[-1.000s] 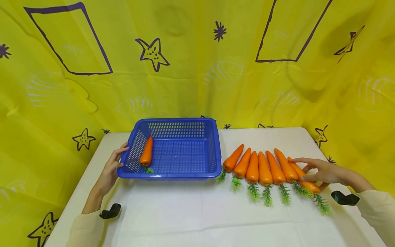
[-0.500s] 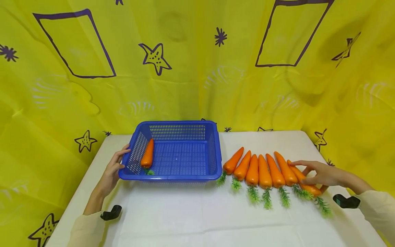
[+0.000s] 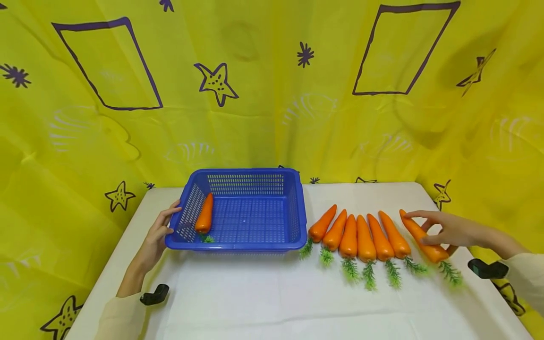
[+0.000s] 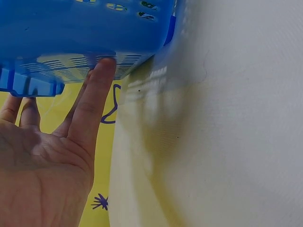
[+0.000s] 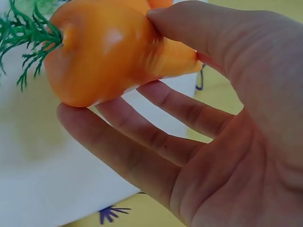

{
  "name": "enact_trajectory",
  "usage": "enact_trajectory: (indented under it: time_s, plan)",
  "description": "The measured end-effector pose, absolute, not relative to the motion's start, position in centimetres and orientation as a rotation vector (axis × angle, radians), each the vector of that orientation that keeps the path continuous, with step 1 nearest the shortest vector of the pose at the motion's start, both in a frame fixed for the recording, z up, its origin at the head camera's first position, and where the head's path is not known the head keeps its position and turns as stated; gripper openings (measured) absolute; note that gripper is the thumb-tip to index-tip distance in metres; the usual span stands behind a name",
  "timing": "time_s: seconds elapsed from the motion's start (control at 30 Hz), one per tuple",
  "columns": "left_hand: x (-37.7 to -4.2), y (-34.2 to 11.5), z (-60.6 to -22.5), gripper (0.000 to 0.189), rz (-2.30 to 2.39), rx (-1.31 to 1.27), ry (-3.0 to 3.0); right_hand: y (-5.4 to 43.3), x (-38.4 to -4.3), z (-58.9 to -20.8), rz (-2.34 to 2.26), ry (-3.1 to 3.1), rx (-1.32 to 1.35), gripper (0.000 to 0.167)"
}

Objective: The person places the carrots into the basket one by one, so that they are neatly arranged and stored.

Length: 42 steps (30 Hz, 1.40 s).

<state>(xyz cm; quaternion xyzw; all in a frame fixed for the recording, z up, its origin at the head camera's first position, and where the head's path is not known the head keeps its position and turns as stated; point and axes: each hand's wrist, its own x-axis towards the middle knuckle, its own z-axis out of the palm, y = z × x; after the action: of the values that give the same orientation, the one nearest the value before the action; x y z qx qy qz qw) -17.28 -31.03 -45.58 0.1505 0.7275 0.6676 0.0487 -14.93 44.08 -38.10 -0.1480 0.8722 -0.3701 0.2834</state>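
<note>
Yellow cloth is backing the basket, a relaxed left hand touching its left, a right hand pinching a carrot rightward.

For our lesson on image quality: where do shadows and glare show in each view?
Head view: a soft shadow below the front rim of the blue basket; left wrist view: a soft-edged shadow on the white table; right wrist view: white glare on the held carrot.

Counting one blue basket on one worktop and eight carrots: one inside the basket, six in a row to its right, one held carrot beyond those. Also counting two hands: left hand, right hand.
</note>
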Motion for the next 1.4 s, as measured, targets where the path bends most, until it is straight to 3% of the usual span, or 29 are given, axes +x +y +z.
enact_trajectory:
  time_s: [0.77, 1.4]
  plan:
    - [-17.5, -31.1, -45.6, 0.057, 2.025, 0.462, 2.233, 42.3, -17.5, -32.7, -0.948, 2.500, -0.435, 0.075]
    - [-17.3, -31.1, -45.7, 0.057, 2.038, 0.454, 2.211, 35.2, -22.2, -29.1, -0.981, 2.426, -0.439, 0.079]
